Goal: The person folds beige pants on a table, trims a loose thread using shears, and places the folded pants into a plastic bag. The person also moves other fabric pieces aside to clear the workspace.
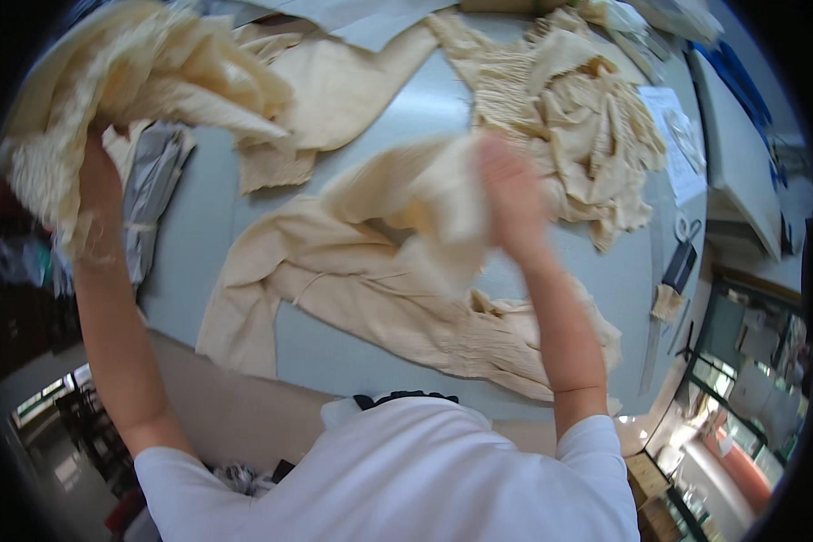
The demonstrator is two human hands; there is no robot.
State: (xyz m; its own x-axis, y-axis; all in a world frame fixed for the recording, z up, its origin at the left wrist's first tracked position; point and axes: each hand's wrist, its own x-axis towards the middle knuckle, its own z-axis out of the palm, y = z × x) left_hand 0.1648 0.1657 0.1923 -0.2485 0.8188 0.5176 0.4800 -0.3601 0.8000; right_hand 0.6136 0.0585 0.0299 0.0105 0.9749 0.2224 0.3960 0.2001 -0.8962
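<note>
My left hand (102, 149) is raised at the far left, its fingers hidden in a bunched cream cloth piece (167, 68) that hangs over the wrist. This piece has gathered, frayed edges. My right hand (510, 185), smeared by motion, grips a lifted part of a cream garment (352, 312) above the table's middle. The rest of that garment lies across the near side of the table, with a gathered band toward its right end. The lifted part is blurred too.
More cream cloth (334, 90) lies at the table's far side, and a crumpled, gathered heap (587, 117) at the far right. Folded grey cloth (154, 194) rests by the left edge. White-handled scissors (686, 228), a metal ruler (652, 330) and paper (676, 149) lie along the right edge.
</note>
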